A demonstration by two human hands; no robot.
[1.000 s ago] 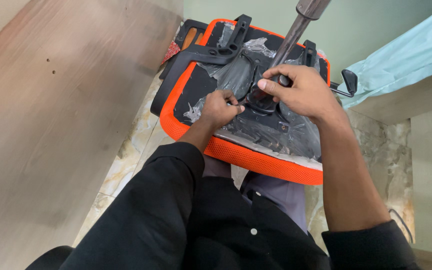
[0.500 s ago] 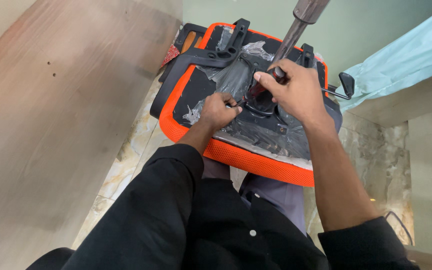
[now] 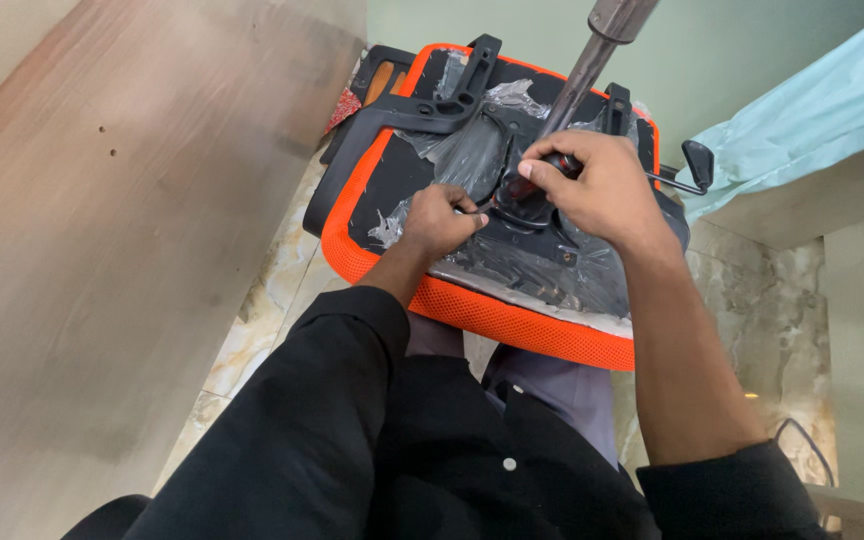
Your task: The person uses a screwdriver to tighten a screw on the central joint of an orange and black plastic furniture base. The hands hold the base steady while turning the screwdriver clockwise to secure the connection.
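I'm looking into a home room.
Marble floor tiles (image 3: pixel 252 330), a wooden panel (image 3: pixel 102 200) and a green wall (image 3: pixel 752 50) show it.

right hand (image 3: pixel 602 190): compared with a second ago it sits slightly further down and left of the metal column (image 3: pixel 592 60), knuckles turned more over the dark handle (image 3: pixel 547 165) it grips.
handle: its red and black end now shows at the fingertips, just beside the column's foot; earlier the fingers covered most of it.
left hand (image 3: pixel 442 220): fist a touch closer to the column's base, thumb now pressed against the thin shaft.
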